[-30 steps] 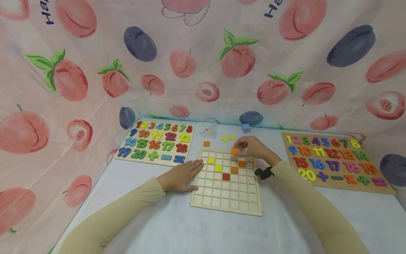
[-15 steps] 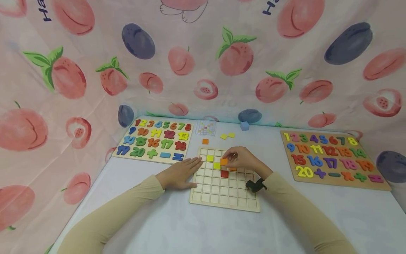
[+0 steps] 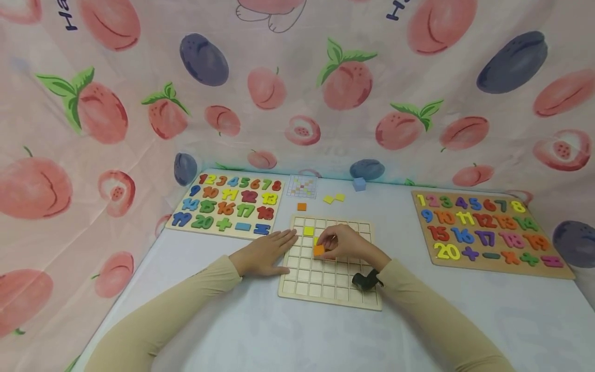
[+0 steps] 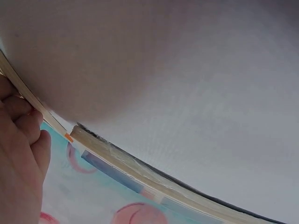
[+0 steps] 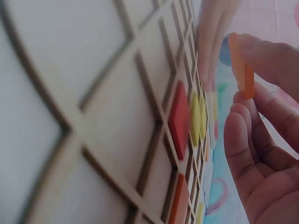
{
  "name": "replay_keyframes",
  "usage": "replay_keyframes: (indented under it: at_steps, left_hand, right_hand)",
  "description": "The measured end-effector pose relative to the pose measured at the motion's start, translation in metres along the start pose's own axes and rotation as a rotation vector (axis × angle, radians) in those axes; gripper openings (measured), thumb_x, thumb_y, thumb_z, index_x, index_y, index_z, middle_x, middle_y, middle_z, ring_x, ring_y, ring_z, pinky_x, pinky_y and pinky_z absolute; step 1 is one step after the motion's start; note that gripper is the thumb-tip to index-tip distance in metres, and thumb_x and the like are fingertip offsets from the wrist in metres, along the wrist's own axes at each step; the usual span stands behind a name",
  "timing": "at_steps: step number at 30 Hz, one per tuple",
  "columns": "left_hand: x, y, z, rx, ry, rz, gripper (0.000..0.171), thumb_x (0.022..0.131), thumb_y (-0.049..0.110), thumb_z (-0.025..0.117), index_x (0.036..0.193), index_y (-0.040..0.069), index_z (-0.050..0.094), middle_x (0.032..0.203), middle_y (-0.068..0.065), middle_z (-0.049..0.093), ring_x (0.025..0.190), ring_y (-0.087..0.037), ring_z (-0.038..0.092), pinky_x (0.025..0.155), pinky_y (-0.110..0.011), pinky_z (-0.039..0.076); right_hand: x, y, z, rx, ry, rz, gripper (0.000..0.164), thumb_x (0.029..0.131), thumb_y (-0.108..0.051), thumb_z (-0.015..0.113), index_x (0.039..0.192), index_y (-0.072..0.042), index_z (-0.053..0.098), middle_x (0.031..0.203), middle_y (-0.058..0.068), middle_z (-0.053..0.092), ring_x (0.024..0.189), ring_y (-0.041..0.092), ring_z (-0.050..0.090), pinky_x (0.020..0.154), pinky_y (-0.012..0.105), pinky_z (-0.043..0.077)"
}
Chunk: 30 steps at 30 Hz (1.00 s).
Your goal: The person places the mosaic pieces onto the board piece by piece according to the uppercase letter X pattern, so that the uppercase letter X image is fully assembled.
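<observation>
My right hand point(image 3: 346, 244) pinches an orange square tile point(image 3: 318, 250) between thumb and fingers over the wooden grid board point(image 3: 302, 288). The right wrist view shows this orange tile point(image 5: 243, 65) raised on edge off the board's surface. Set in the grid are a red tile point(image 5: 179, 121), yellow tiles point(image 5: 195, 119) and an orange tile point(image 5: 179, 200); my right hand covers most of them in the head view, leaving one yellow tile point(image 3: 309, 231) plain. My left hand point(image 3: 265, 256) rests at the board's left edge, fingers extended.
Behind the grid lie a loose orange tile point(image 3: 301, 206), two yellow tiles point(image 3: 328, 199), a patterned card point(image 3: 302, 186) and a blue cube point(image 3: 359, 184). Number boards flank it, one on the left point(image 3: 241, 234), another on the right point(image 3: 492, 264). A printed fruit cloth hangs behind.
My right hand has carried the orange tile from the grid's far edge leftward and toward me, over the middle rows. My left hand stays at the left edge.
</observation>
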<state>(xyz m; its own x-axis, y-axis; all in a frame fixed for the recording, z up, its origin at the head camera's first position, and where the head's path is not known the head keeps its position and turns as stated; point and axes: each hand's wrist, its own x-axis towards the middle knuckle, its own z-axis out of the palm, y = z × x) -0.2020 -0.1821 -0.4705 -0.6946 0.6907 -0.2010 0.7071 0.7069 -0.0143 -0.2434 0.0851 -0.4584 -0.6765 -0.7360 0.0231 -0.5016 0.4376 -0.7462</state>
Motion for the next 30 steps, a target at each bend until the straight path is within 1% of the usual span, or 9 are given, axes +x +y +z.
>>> replay_keyframes:
  at_steps: [6, 12, 16, 20, 24, 30]
  left_hand:
    - [0.0, 0.0, -0.001, 0.003, 0.0, 0.001, 0.084, 0.091, 0.063, 0.036, 0.151, 0.008, 0.014, 0.159, -0.007, 0.013, 0.147, -0.021, 0.015, 0.119, -0.035, 0.021]
    - [0.0, 0.0, 0.0, 0.005, -0.004, 0.001, 0.084, 0.091, 0.063, 0.036, 0.151, 0.008, 0.014, 0.159, -0.007, 0.013, 0.147, -0.021, 0.015, 0.119, -0.035, 0.022]
    - [0.0, 0.001, -0.002, -0.002, -0.007, 0.002, 0.084, 0.091, 0.062, 0.037, 0.151, 0.008, 0.014, 0.159, -0.007, 0.013, 0.147, -0.021, 0.015, 0.119, -0.035, 0.022]
    - [0.001, 0.001, -0.002, -0.01, -0.016, -0.005, 0.084, 0.091, 0.063, 0.037, 0.151, 0.009, 0.014, 0.159, -0.006, 0.013, 0.147, -0.02, 0.015, 0.119, -0.035, 0.021]
    - [0.002, 0.001, -0.002, -0.013, -0.022, -0.009, 0.085, 0.091, 0.063, 0.037, 0.151, 0.009, 0.014, 0.159, -0.006, 0.013, 0.147, -0.02, 0.014, 0.119, -0.035, 0.021]
    - [0.002, 0.0, 0.0, -0.007, -0.02, 0.001, 0.085, 0.091, 0.063, 0.038, 0.151, 0.008, 0.014, 0.159, -0.007, 0.013, 0.147, -0.021, 0.015, 0.119, -0.035, 0.021]
  right_hand:
    - [0.0, -0.004, 0.006, -0.027, -0.064, 0.015, 0.022, 0.072, -0.015, 0.081, 0.09, -0.008, 0.07, 0.078, 0.002, 0.063, 0.065, 0.004, 0.054, 0.06, 0.018, 0.051]
    - [0.0, -0.004, 0.011, -0.046, -0.102, 0.043, 0.022, 0.071, -0.014, 0.082, 0.087, -0.009, 0.069, 0.076, -0.001, 0.061, 0.066, 0.007, 0.052, 0.06, 0.018, 0.048]
    - [0.001, -0.004, 0.013, -0.066, -0.116, 0.054, 0.024, 0.069, -0.016, 0.083, 0.087, -0.01, 0.068, 0.076, -0.002, 0.06, 0.067, 0.008, 0.05, 0.06, 0.018, 0.047]
    - [0.0, -0.004, 0.011, -0.054, -0.119, 0.067, 0.023, 0.07, -0.014, 0.082, 0.087, -0.009, 0.068, 0.076, -0.001, 0.061, 0.068, 0.009, 0.051, 0.06, 0.018, 0.047]
    - [0.0, -0.002, 0.009, -0.054, -0.123, 0.055, 0.018, 0.072, -0.009, 0.08, 0.087, -0.009, 0.069, 0.076, -0.002, 0.062, 0.067, 0.008, 0.053, 0.06, 0.018, 0.049]
    - [0.002, -0.001, 0.01, -0.072, -0.134, 0.033, 0.013, 0.074, -0.007, 0.077, 0.084, -0.01, 0.07, 0.075, -0.003, 0.063, 0.065, 0.005, 0.052, 0.06, 0.018, 0.048]
